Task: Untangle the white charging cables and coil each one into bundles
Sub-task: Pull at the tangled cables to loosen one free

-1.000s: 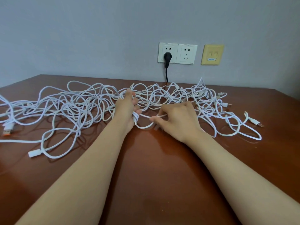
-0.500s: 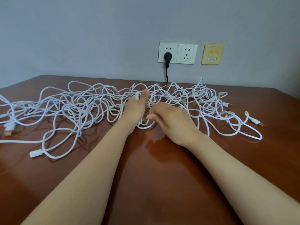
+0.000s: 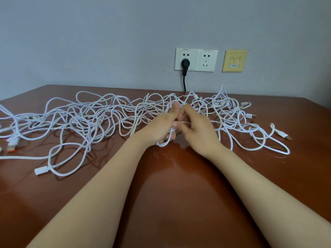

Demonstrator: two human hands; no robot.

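From the head view, the white charging cables point(image 3: 93, 119) sprawl in 1 loose tangle across the far half of the brown table point(image 3: 170, 194) (a black plug point(image 3: 185, 64) sits in the wall socket point(image 3: 179, 55) behind). At its middle the 2 hands meet: the left hand point(image 3: 159, 127) curls round several strands, thumb up, and the right hand point(image 3: 197, 131) pinches 1 strand just beside it.
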